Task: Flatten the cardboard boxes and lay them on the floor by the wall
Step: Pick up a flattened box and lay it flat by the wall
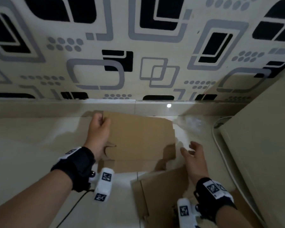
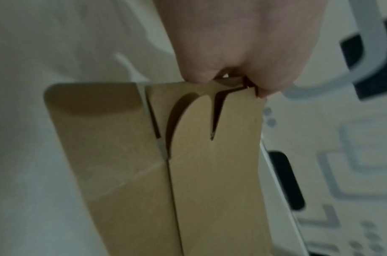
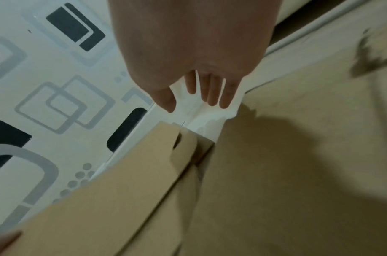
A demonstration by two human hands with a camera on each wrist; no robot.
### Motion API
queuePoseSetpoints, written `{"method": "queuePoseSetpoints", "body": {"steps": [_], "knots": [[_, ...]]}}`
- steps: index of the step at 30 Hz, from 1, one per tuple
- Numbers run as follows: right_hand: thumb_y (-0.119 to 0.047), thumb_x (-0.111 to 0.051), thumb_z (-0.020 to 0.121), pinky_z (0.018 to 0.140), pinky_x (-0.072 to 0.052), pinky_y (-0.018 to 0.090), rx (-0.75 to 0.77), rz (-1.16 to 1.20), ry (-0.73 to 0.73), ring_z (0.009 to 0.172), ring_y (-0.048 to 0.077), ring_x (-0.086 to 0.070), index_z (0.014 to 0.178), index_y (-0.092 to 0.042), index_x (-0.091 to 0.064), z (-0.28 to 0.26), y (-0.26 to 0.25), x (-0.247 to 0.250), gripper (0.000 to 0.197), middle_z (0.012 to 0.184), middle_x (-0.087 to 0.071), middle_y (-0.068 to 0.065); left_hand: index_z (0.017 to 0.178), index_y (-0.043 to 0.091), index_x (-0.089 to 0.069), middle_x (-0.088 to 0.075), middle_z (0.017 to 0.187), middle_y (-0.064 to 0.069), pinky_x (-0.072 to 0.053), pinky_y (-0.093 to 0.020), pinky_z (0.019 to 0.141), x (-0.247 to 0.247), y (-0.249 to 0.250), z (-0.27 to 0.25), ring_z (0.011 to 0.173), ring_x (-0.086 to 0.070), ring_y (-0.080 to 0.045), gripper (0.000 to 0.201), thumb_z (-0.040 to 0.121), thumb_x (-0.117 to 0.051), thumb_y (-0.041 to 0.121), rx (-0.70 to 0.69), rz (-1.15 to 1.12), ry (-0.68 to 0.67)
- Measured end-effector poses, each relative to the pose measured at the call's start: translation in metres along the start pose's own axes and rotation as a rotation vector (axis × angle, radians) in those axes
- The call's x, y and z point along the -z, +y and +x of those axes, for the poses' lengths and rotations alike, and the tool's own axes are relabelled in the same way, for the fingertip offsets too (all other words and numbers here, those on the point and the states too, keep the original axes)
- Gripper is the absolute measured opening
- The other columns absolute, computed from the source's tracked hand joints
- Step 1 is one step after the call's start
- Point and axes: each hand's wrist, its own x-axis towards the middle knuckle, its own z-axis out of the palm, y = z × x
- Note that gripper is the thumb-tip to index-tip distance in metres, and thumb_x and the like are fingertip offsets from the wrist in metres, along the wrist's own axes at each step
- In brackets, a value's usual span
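Observation:
A flattened brown cardboard box lies low over the white floor, its far edge near the wall's skirting. My left hand grips its left edge, fingers curled round the cardboard; in the left wrist view the left hand pinches the flaps of the flattened box. My right hand hovers just off the box's right side, fingers spread and holding nothing. In the right wrist view the right hand has straight fingers above the flattened box. Another cardboard piece lies nearer me.
A wall with black and grey patterned paper rises behind a pale skirting. A beige cabinet stands at the right, with a white cord along its base. Crumpled clear plastic lies near the corner.

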Motion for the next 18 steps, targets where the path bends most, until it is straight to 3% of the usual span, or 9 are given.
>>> {"method": "queuePoseSetpoints", "body": {"steps": [3,5,7,9,11,13,15,17,18], "knots": [[-0.037,-0.057,0.095,0.103,-0.040,0.038,-0.083,0.024,-0.185,0.125,0.022,-0.050,0.150,-0.025,-0.031,-0.002,-0.021,-0.035,0.063,0.142,-0.047,0.000,0.096,0.012,-0.053,-0.063,0.090,-0.007,-0.048,-0.032,0.065,0.046,-0.012,0.007,0.077,-0.058,-0.021,0.012,0.102,-0.052,0.022,0.117,-0.054,0.028],[-0.039,-0.060,0.092,0.104,-0.043,0.042,-0.142,0.009,-0.274,0.126,0.027,-0.052,0.146,-0.021,-0.040,-0.004,-0.029,-0.064,0.060,0.138,-0.053,0.003,0.094,0.014,-0.054,-0.063,0.087,-0.007,-0.048,-0.028,0.058,0.072,-0.017,0.007,0.072,-0.059,-0.023,0.010,0.103,-0.055,0.017,0.184,-0.130,0.066],[-0.037,-0.064,0.089,0.090,-0.052,0.041,-0.183,0.055,-0.337,0.110,0.027,-0.061,0.133,-0.015,-0.055,-0.008,-0.033,-0.092,0.049,0.125,-0.063,0.006,0.098,0.012,-0.057,-0.066,0.086,-0.008,-0.050,-0.027,0.055,0.098,-0.021,0.006,0.070,-0.062,-0.024,0.005,0.101,-0.060,0.015,0.229,-0.217,0.092],[-0.032,-0.066,0.088,0.072,-0.053,0.037,-0.203,0.113,-0.389,0.092,0.025,-0.065,0.120,-0.013,-0.062,-0.013,-0.038,-0.109,0.037,0.111,-0.069,0.009,0.101,0.011,-0.060,-0.070,0.090,-0.010,-0.052,-0.028,0.059,0.117,-0.026,0.007,0.073,-0.066,-0.024,0.005,0.100,-0.063,0.015,0.238,-0.239,0.108],[-0.026,-0.065,0.089,0.071,-0.054,0.038,-0.193,0.159,-0.430,0.091,0.027,-0.066,0.117,-0.012,-0.063,-0.016,-0.046,-0.124,0.032,0.110,-0.071,0.010,0.105,0.010,-0.062,-0.071,0.098,-0.010,-0.051,-0.030,0.065,0.133,-0.033,0.009,0.083,-0.067,-0.026,0.008,0.100,-0.065,0.016,0.209,-0.209,0.138],[-0.019,-0.063,0.090,0.073,-0.057,0.038,-0.181,0.219,-0.410,0.093,0.028,-0.068,0.120,-0.013,-0.063,-0.015,-0.055,-0.139,0.031,0.112,-0.071,0.013,0.121,0.011,-0.063,-0.069,0.117,-0.008,-0.051,-0.031,0.074,0.144,-0.042,0.011,0.102,-0.066,-0.028,0.022,0.100,-0.067,0.016,0.136,-0.106,0.133],[-0.010,-0.060,0.092,0.072,-0.058,0.037,-0.174,0.291,-0.363,0.092,0.028,-0.069,0.125,-0.011,-0.063,-0.010,-0.062,-0.153,0.033,0.112,-0.071,0.015,0.142,0.013,-0.054,-0.057,0.138,-0.007,-0.047,-0.033,0.092,0.153,-0.056,0.011,0.122,-0.055,-0.026,0.048,0.097,-0.071,0.016,0.019,0.154,0.122],[-0.002,-0.058,0.092,0.074,-0.060,0.036,-0.169,0.335,-0.338,0.095,0.031,-0.070,0.128,-0.008,-0.060,-0.007,-0.066,-0.166,0.037,0.115,-0.070,0.019,0.148,0.015,-0.047,-0.045,0.149,-0.008,-0.040,-0.040,0.104,0.162,-0.068,0.006,0.132,-0.045,-0.027,0.064,0.091,-0.075,0.017,-0.107,0.487,0.175],[0.000,-0.059,0.091,0.073,-0.061,0.034,-0.165,0.349,-0.335,0.095,0.031,-0.070,0.129,-0.007,-0.058,-0.007,-0.066,-0.172,0.039,0.116,-0.069,0.020,0.146,0.017,-0.049,-0.046,0.149,-0.007,-0.041,-0.044,0.105,0.166,-0.074,0.003,0.132,-0.045,-0.030,0.064,0.088,-0.075,0.018,-0.180,0.617,0.183]]}}
